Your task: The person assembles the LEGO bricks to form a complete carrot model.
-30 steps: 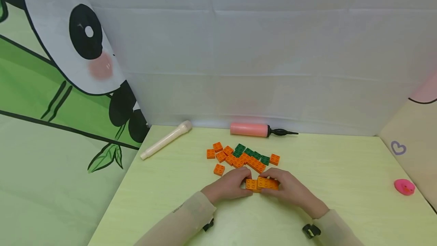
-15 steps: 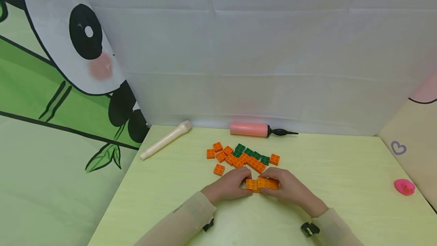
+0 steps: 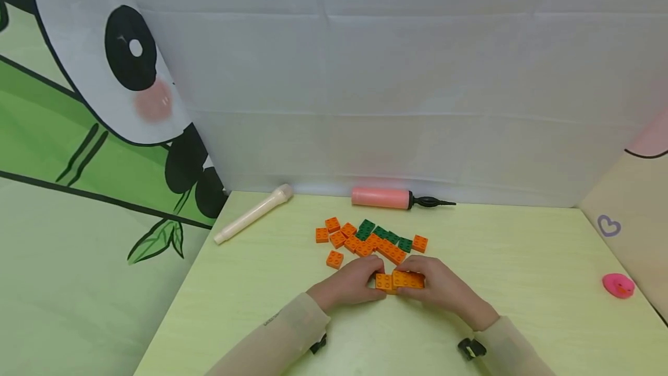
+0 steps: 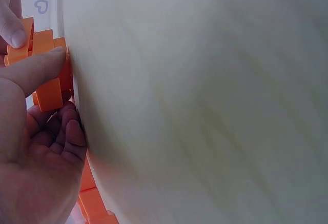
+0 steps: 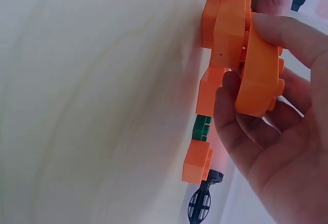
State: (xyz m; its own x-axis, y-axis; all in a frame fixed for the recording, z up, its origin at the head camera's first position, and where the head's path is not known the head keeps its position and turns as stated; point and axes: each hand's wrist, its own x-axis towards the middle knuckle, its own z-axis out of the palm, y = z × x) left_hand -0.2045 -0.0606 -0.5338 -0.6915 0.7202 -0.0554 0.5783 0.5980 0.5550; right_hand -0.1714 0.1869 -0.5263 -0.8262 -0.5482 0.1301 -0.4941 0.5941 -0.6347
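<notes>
Close to the table's front in the head view, both hands meet at a small stack of orange toy building bricks. My left hand (image 3: 352,282) grips the lower bricks (image 3: 384,282), thumb in front and fingers behind. A longer orange brick (image 3: 409,279) is pinched between thumb and fingers of my right hand (image 3: 443,287). It lies over the right part of the stack, overhanging to the right. In the right wrist view, this upper brick (image 5: 260,73) leans slightly away from the brick below (image 5: 229,32), and a narrow gap shows at its overhanging end.
Behind the hands lie loose orange bricks (image 3: 364,248) and several green bricks (image 3: 366,229). A pink pump (image 3: 381,197) with a black nozzle lies along the back wall, a pale stick (image 3: 254,213) at back left. A pink rubber duck (image 3: 619,286) sits near the right edge.
My right hand and the long brick it pinches have shifted very slightly left, the right wrist a little more. The left hand and the loose bricks look unmoved.
</notes>
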